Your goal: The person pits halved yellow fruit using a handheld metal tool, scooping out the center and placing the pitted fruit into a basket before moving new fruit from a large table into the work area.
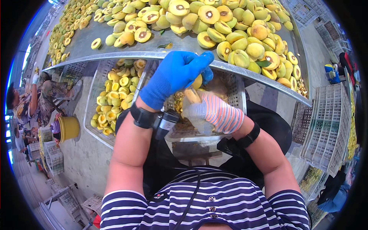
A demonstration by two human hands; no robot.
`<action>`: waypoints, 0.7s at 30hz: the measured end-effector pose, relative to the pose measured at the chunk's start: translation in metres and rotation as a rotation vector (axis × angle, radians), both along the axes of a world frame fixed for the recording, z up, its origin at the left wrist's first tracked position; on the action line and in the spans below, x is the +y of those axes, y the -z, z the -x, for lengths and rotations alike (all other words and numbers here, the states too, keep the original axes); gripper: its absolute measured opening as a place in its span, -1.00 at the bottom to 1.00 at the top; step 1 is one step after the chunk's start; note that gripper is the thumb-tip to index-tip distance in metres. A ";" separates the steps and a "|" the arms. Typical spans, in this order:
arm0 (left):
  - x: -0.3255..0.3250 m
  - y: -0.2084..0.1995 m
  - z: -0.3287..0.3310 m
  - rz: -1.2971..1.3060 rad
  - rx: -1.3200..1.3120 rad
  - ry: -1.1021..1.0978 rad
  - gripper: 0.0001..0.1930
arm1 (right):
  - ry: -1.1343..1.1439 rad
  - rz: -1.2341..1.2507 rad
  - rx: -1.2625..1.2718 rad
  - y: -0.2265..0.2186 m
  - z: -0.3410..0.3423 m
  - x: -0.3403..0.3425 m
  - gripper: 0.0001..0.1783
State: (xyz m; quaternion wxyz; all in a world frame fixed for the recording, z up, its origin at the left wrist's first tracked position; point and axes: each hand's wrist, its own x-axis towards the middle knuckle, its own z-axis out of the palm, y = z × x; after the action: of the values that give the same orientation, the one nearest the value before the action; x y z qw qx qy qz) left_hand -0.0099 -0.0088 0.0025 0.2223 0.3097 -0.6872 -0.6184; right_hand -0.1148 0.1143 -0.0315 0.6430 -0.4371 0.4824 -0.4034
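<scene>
My left hand [174, 74], in a blue glove, is closed around a yellow peach piece [197, 82], mostly hidden by the fingers. Just below it my right hand [220, 112], in a striped knit glove, grips a tool with a light wooden handle [192, 95]. The tool's working end is hidden by the peach and the blue glove. Both hands are over a crate [191, 138] between my knees, which holds small yellow-brown bits. Above them, halved peaches [209, 14] with brown pits lie heaped on a metal table [126, 53].
The table's raised metal rim runs just beyond my hands. At left stands a crate of pitted peach halves [119, 90]. A yellow bucket [69, 128] and a seated person [28, 101] are farther left. Stacked plastic crates [326, 128] stand at right.
</scene>
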 end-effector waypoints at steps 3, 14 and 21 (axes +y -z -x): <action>-0.005 0.003 -0.005 -0.006 -0.135 0.160 -0.46 | -0.015 -0.098 -0.066 0.004 0.005 0.004 -0.75; -0.002 0.034 -0.041 -0.471 0.495 -0.261 -0.40 | -0.224 -0.232 0.424 -0.022 0.025 0.007 -0.64; -0.058 0.008 -0.161 0.571 -0.417 -0.666 -0.57 | -0.028 0.153 0.786 -0.023 0.042 0.021 -0.56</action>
State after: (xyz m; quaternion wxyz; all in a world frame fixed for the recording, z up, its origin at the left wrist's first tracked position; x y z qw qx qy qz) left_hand 0.1509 -0.0672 -0.0052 0.3415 0.5568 -0.7230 -0.2252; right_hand -0.1572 0.1354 -0.0081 0.3804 -0.6111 0.6544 -0.2315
